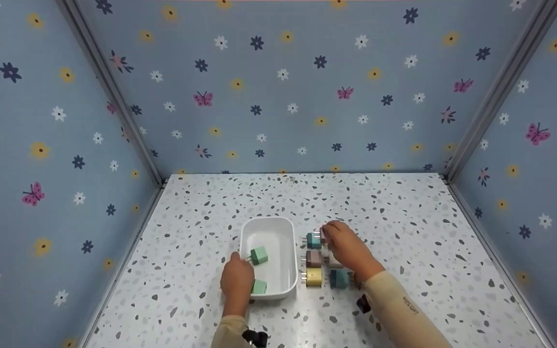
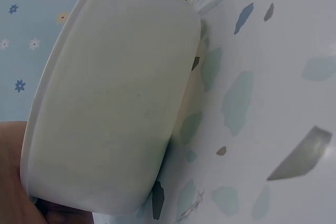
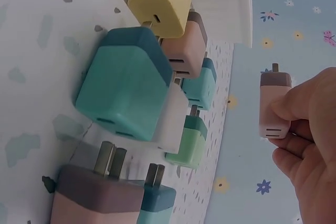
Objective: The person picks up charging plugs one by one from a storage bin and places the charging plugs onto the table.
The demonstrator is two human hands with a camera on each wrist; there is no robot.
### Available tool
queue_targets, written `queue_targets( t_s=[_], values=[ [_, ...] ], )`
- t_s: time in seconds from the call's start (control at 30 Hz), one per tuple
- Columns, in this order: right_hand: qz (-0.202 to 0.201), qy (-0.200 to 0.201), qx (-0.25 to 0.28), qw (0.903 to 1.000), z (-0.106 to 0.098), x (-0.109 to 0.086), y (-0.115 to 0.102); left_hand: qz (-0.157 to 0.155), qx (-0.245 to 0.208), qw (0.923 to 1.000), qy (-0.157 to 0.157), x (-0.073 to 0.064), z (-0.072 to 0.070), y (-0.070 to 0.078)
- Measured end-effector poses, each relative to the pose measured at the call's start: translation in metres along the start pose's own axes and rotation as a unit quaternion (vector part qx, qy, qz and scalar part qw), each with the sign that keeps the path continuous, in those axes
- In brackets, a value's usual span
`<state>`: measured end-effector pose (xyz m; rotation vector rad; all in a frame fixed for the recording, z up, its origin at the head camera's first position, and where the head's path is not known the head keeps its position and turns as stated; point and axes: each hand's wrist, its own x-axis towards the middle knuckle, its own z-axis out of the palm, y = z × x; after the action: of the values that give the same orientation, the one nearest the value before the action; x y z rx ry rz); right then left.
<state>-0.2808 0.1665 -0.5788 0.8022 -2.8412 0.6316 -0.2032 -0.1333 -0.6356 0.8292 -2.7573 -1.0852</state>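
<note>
A white plastic bin (image 1: 278, 246) stands on the speckled table, and my left hand (image 1: 237, 279) grips its left rim. Inside lie two green charger plugs, one near the middle (image 1: 259, 254) and one at the near end (image 1: 259, 286), partly behind the hand. My right hand (image 1: 348, 247) pinches a pink charger plug (image 3: 275, 106) with a brown prong end, raised above the others. Beneath and beside that hand, right of the bin, sit more charger plugs: a yellow one (image 1: 314, 277), a pink one (image 1: 313, 258) and teal ones (image 1: 339, 279). The arm hides some.
Blue panels (image 1: 302, 87) with flowers and butterflies close in the table (image 1: 201, 217) at the back and both sides. Grey metal posts (image 1: 114, 92) stand at the corners. The plugs sit close to the bin's right wall.
</note>
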Motion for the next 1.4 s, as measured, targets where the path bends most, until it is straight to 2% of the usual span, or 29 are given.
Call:
queue_targets(
  t_s=[0.27,0.5,0.83,1.07,1.27,1.4],
  values=[
    [0.035,-0.023,0.008,0.9991,-0.003,-0.002,0.011,-0.003,0.003,1.0,-0.007,0.0,0.001,0.0],
    [0.03,-0.017,0.023,0.9991,-0.008,-0.001,0.015,0.007,-0.014,0.9998,-0.008,0.001,-0.001,0.0],
    [0.077,-0.035,0.024,0.9961,-0.005,-0.007,0.03,0.011,-0.005,0.9999,-0.004,-0.001,0.001,-0.001],
    [0.072,-0.024,0.02,0.9969,-0.004,-0.009,0.041,0.007,-0.002,0.9999,-0.012,-0.001,-0.001,-0.001],
    [0.075,-0.023,0.018,0.9967,0.0,-0.012,0.046,0.007,-0.006,0.9999,-0.009,-0.002,-0.001,-0.001],
    [0.064,-0.018,0.013,0.9977,0.005,-0.016,0.049,0.012,-0.008,0.9999,-0.004,-0.003,-0.002,-0.001]
  ],
)
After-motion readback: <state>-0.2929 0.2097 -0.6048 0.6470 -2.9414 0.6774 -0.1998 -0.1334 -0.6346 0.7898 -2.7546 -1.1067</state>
